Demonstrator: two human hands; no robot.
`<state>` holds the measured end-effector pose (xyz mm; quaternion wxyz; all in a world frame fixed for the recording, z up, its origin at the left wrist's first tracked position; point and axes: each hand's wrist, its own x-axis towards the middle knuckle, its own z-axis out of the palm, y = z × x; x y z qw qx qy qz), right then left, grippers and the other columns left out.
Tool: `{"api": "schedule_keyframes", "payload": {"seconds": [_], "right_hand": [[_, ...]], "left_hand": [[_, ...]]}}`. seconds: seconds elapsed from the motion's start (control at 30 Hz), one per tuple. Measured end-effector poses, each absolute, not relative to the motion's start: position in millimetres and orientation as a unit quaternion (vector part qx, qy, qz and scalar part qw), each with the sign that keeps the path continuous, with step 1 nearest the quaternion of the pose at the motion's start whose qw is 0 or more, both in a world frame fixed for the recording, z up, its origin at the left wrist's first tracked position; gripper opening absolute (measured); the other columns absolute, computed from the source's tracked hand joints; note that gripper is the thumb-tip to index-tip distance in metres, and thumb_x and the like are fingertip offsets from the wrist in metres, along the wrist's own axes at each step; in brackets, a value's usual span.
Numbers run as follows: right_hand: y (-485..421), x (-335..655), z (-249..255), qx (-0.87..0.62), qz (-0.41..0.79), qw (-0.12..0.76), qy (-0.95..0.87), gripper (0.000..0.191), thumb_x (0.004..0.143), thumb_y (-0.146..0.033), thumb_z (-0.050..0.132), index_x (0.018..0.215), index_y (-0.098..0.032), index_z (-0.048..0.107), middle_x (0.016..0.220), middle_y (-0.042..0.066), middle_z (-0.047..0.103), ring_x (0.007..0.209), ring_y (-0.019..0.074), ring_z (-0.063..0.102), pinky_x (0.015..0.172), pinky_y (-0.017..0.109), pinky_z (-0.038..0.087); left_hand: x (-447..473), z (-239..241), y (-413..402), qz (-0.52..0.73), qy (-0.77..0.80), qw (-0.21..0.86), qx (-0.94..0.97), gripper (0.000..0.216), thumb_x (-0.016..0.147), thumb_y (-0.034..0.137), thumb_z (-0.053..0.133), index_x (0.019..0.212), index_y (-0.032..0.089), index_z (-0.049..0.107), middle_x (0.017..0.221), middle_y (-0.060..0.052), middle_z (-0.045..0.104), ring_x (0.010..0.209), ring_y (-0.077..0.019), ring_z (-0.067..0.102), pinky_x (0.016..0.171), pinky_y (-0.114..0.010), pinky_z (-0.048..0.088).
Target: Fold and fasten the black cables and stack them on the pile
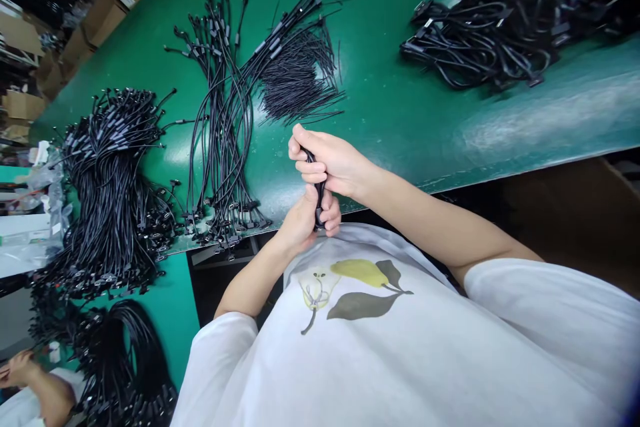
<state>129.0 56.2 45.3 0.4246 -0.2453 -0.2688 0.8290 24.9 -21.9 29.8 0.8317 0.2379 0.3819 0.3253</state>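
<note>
Head view: hands meet mid-frame, at the green table's edge.
Right hand: clamped on black cable, upper part.
Left hand: fingers closed on its lower end.
Cable bundles: upper left, on the table.

table: glossy green, scuffed | cables: matt black plastic | shirt: white cloth

The one head camera looks forward and steeply down, close above the left hand and right hand, the green counter running far behind.
</note>
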Motion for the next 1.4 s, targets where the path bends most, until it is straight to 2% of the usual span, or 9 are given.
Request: {"api": "schedule_keyframes", "payload": {"seconds": [0.17,0.43,0.53,0.63,0.73,0.9,1.0,1.17,1.4], "right_hand": [[51,140,42,-0.261,0.770,0.473,-0.338,0.041,0.080,-0.051,0.069,0.075,-0.015,0.049,0.059,-0.009,0.038,0.039,0.0009,0.034,0.034,0.014,0.033],[48,143,38,-0.222,0.751,0.463,-0.416,0.039,0.091,-0.053,0.054,0.079,-0.016,0.048,0.062,-0.009,0.035,0.036,0.0001,0.026,0.031,0.014,0.020],[54,151,38,-0.264,0.652,0.467,-0.536,0.039,0.096,-0.051,0.043,0.081,-0.017,0.050,0.062,-0.006,0.041,0.044,0.0051,0.039,0.042,0.018,0.036],[53,166,48,-0.313,0.433,0.442,-0.721,0.029,0.097,-0.040,0.044,0.091,-0.017,0.059,0.082,0.004,0.058,0.077,0.0153,0.058,0.073,0.032,0.049],[42,175,54,-0.286,0.254,0.299,-0.874,0.021,0.096,-0.024,0.043,0.095,-0.016,0.063,0.095,0.009,0.063,0.094,0.0210,0.058,0.092,0.042,0.041],[34,173,38,-0.323,0.241,-0.022,-0.915,0.023,0.095,-0.024,0.045,0.087,-0.010,0.061,0.078,0.012,0.064,0.070,0.0205,0.059,0.072,0.033,0.041],[40,176,29,-0.264,0.367,-0.045,-0.891,0.030,0.098,-0.040,0.044,0.097,-0.014,0.058,0.087,0.008,0.066,0.072,0.0174,0.060,0.062,0.026,0.038],[33,176,19,-0.286,0.256,-0.024,-0.923,0.026,0.100,-0.033,0.040,0.098,-0.014,0.057,0.088,0.009,0.067,0.072,0.0178,0.060,0.055,0.027,0.028],[23,176,17,-0.219,0.085,-0.050,-0.971,0.026,0.098,-0.015,0.032,0.095,-0.015,0.058,0.083,0.008,0.063,0.064,0.0166,0.056,0.050,0.029,0.012]], "left_hand": [[20,30,-20,0.292,0.388,0.841,0.237,0.053,0.080,0.069,0.052,0.080,0.016,0.056,0.057,0.005,0.039,0.049,-0.0087,0.040,0.045,-0.021,0.040],[26,31,-23,0.229,0.390,0.856,0.251,0.045,0.082,0.061,0.058,0.085,0.017,0.057,0.064,0.002,0.042,0.060,-0.0119,0.048,0.068,-0.032,0.050],[23,22,-22,0.270,0.402,0.812,0.326,0.044,0.080,0.062,0.060,0.078,0.018,0.050,0.060,0.005,0.033,0.055,-0.0097,0.038,0.062,-0.029,0.046],[10,11,-15,0.288,0.471,0.686,0.474,0.041,0.090,0.060,0.045,0.081,0.020,0.046,0.061,0.005,0.035,0.055,-0.0109,0.037,0.058,-0.027,0.040],[-7,7,-6,0.187,0.544,0.426,0.699,0.033,0.098,0.045,0.033,0.084,0.020,0.047,0.071,-0.001,0.049,0.067,-0.0163,0.047,0.066,-0.031,0.040],[-22,12,-2,-0.035,0.458,0.062,0.886,0.026,0.099,0.025,0.032,0.087,0.017,0.053,0.083,-0.010,0.058,0.079,-0.0236,0.053,0.068,-0.035,0.038],[-24,16,-4,-0.072,0.412,-0.014,0.908,0.023,0.098,0.021,0.033,0.090,0.016,0.054,0.081,-0.010,0.057,0.077,-0.0244,0.053,0.066,-0.035,0.037],[-27,23,-6,-0.083,0.414,0.075,0.903,0.023,0.098,0.021,0.032,0.089,0.017,0.052,0.082,-0.009,0.058,0.080,-0.0246,0.055,0.070,-0.035,0.040],[-28,31,4,-0.004,0.393,0.543,0.742,0.026,0.097,0.037,0.038,0.090,0.018,0.054,0.088,-0.005,0.066,0.081,-0.0176,0.060,0.077,-0.029,0.044]]}}
